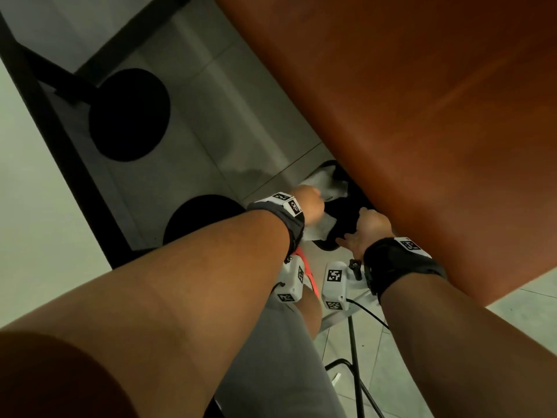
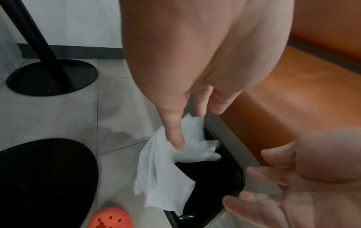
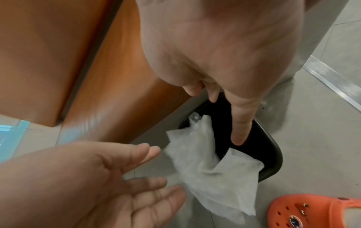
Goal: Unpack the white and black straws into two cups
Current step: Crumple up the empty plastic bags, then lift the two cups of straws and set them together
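Your left hand [image 2: 187, 86] and right hand [image 3: 218, 61], both with loose fingers, push the wrapper [image 2: 168, 174] into the bin [image 2: 232, 168]; half overhangs, so it may slide out.

Grey tiled floor [image 2: 58, 114] with dark grout lines, carrying everything. At 9 o'clock of the bin, two black round pedestal bases [image 2: 52, 77] — one with a black post rising from it, the other nearer and cut off by the frame. Black bin [image 2: 237, 174] standing on the tiles, tucked against the orange-brown desk [image 2: 283, 98]. White crumpled wrapper [image 2: 166, 182] draped over the bin's rim. Orange clog [image 2: 109, 219] at 6 o'clock — flat on the tiles.
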